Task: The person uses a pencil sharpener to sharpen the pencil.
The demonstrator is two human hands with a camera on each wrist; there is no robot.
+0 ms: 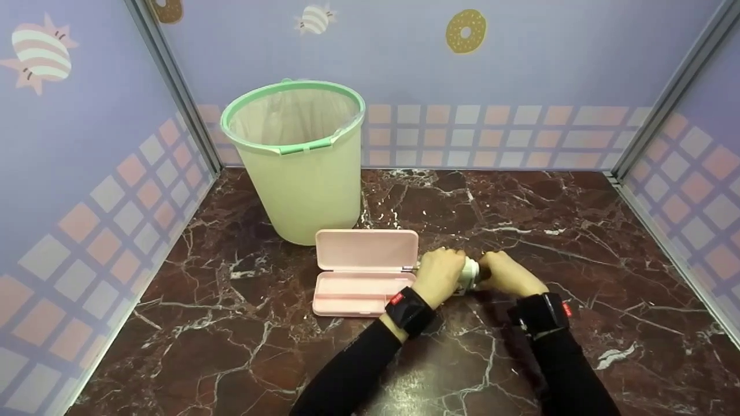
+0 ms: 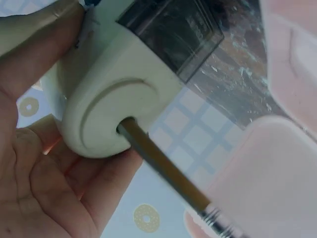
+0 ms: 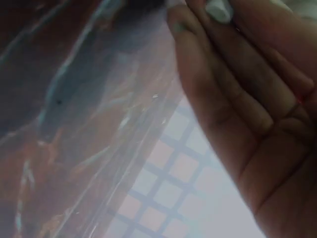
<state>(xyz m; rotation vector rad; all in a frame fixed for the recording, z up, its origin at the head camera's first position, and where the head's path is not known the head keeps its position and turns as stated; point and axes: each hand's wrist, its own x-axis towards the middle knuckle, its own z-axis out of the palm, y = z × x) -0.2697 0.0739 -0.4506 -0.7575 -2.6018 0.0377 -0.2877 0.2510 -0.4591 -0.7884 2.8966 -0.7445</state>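
My left hand (image 1: 440,276) grips a whitish pencil sharpener (image 2: 114,99) with a dark see-through shavings drawer. A pencil (image 2: 168,171) is stuck into the round hole in the sharpener's face, its metal-banded end pointing away. At the sharpener's opposite end, my right hand (image 1: 511,276) has its fingers curled around a small whitish knob (image 3: 219,11), seen at the top of the right wrist view. Just left of my left hand, a pink pencil case (image 1: 347,284) lies open on the table, its lid raised at the back; the pencil's end overlaps its right edge in the head view.
A pale bin (image 1: 306,190) with a green rim and a clear liner stands behind the pencil case to the left. Small pale bits are scattered on the dark marbled table (image 1: 231,346) by the bin. Patterned walls (image 1: 520,69) enclose the back and sides.
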